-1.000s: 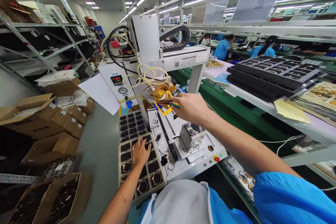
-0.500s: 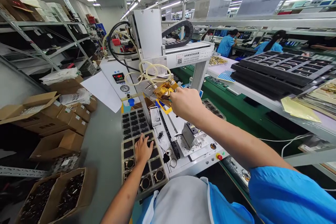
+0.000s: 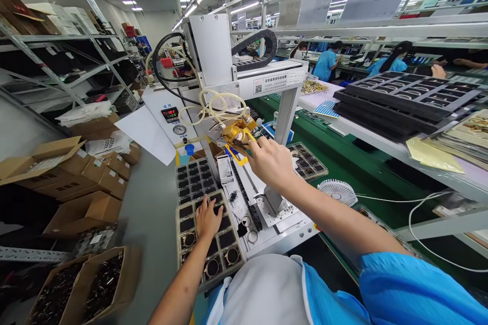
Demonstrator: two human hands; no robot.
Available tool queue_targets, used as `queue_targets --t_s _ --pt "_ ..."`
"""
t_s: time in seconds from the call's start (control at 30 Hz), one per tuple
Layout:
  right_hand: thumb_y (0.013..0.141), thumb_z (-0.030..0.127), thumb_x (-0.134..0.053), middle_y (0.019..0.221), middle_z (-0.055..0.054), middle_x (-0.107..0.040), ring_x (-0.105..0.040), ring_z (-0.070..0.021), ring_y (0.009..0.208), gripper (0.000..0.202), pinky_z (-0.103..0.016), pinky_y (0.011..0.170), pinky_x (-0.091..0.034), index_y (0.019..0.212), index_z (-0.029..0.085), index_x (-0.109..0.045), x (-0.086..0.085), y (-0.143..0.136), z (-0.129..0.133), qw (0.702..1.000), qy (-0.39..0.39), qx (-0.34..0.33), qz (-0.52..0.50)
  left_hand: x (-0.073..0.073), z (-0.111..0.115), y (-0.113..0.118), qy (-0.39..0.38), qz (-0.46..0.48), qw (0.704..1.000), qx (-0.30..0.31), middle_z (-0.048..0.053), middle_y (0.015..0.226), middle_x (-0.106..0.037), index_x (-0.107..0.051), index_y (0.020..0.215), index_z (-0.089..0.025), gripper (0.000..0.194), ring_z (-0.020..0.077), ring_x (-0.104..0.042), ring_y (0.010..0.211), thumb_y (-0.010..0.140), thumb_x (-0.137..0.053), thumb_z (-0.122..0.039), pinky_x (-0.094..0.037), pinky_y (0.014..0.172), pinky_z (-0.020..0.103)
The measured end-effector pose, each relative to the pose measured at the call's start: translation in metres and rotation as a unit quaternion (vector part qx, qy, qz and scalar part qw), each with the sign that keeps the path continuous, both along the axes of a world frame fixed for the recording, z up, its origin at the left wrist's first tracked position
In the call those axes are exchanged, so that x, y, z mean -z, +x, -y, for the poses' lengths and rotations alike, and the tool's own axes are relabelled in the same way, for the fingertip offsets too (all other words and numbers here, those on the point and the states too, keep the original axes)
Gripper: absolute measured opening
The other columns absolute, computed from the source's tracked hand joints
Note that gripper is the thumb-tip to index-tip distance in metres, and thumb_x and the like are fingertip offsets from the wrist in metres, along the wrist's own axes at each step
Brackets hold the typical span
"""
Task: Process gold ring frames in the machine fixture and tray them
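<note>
My left hand (image 3: 209, 217) lies with fingers spread on a clear tray (image 3: 237, 270) with dark square pockets. Some pockets near me hold gold-rimmed rings (image 3: 211, 266). My right hand (image 3: 271, 161) is raised at the gold-coloured dispensing head (image 3: 233, 133) of a white machine (image 3: 213, 43), its fingers pinched around a thin dark tool (image 3: 241, 145) pointing left. The tool's kind is not clear, and my fingers partly cover it. Below my right hand, a metal fixture (image 3: 275, 199) stands on the machine bed, partly hidden by my wrist.
A second pocketed tray (image 3: 195, 179) lies beyond the first. Loose rings (image 3: 252, 236) lie on the bed near me. Right of the machine are another tray (image 3: 308, 160) and a white fan (image 3: 337, 191). Cardboard boxes (image 3: 95, 208) stand left; black trays (image 3: 407, 96) are stacked right.
My right hand has shifted slightly right and down from the dispensing head, and the dark tool shows more. The right forearm is lower, uncovering the fan. My left hand stays on the tray.
</note>
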State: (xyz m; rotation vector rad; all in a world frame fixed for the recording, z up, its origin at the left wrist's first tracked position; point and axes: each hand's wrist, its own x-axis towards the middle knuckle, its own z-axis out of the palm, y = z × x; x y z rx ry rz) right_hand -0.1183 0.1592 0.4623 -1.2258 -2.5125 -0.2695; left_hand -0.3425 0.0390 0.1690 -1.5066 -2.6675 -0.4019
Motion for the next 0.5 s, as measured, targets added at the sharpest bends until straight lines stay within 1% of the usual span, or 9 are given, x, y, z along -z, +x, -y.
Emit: queue_targets --t_s 0.1,0.2,0.27,0.33,0.4,0.5 --pt "0.100 0.037 -0.029 0.114 -0.015 -0.060 -0.054 -0.0142 0.097 0.043 -0.026 0.071 -0.025 0.125 0.017 -0.059 0.006 0.000 0.002 1.000 -0.011 0.007 -0.013 0.000 0.001 0.000 -0.004 0.005 1.000 0.006 0.012 0.164 -0.033 -0.062 0.138 -0.019 0.048 0.0325 -0.050 0.138 0.101 -0.049 -0.047 -0.034 0.120 0.049" --pt "0.101 0.040 -0.027 0.117 -0.013 -0.060 -0.054 -0.0141 0.100 0.047 -0.027 0.071 -0.022 0.131 0.019 -0.057 0.018 0.000 0.003 0.999 -0.015 0.013 -0.035 -0.001 0.001 0.000 -0.007 0.009 1.000 0.007 0.013 0.164 -0.032 -0.062 0.139 -0.019 0.049 0.0326 -0.049 0.139 0.101 -0.048 -0.047 -0.032 0.121 0.049" --pt "0.102 0.045 -0.022 0.120 -0.012 -0.059 -0.054 -0.0144 0.102 0.051 -0.027 0.071 -0.021 0.135 0.022 -0.055 0.026 -0.001 0.004 0.998 -0.015 0.022 -0.052 -0.001 0.002 0.001 -0.007 0.010 1.000 0.005 0.013 0.165 -0.031 -0.062 0.139 -0.018 0.049 0.0334 -0.048 0.140 0.101 -0.049 -0.047 -0.032 0.122 0.050" --pt "0.102 0.048 -0.019 0.122 -0.012 -0.059 -0.055 -0.0145 0.104 0.054 -0.027 0.071 -0.022 0.137 0.025 -0.053 0.028 -0.001 0.006 0.998 -0.014 0.028 -0.060 -0.002 0.003 0.002 -0.007 0.010 1.000 0.005 0.013 0.165 -0.031 -0.062 0.139 -0.018 0.049 0.0340 -0.049 0.139 0.101 -0.049 -0.047 -0.031 0.122 0.050" --pt "0.101 0.048 -0.023 0.122 -0.011 -0.059 -0.056 -0.0141 0.103 0.052 -0.026 0.069 -0.022 0.136 0.026 -0.053 0.020 0.000 0.009 0.998 -0.023 0.030 -0.053 -0.003 0.004 0.003 -0.006 0.010 1.000 0.006 0.013 0.165 -0.031 -0.062 0.139 -0.018 0.049 0.0334 -0.050 0.138 0.101 -0.050 -0.046 -0.031 0.122 0.049" --pt "0.099 0.048 -0.034 0.118 -0.010 -0.061 -0.059 -0.0146 0.099 0.044 -0.024 0.067 -0.020 0.125 0.024 -0.059 -0.002 0.003 0.008 0.999 -0.034 0.022 -0.022 -0.004 0.006 0.004 -0.006 0.008 1.000 0.008 0.013 0.165 -0.032 -0.062 0.138 -0.017 0.048 0.0322 -0.050 0.138 0.101 -0.051 -0.045 -0.032 0.121 0.049"
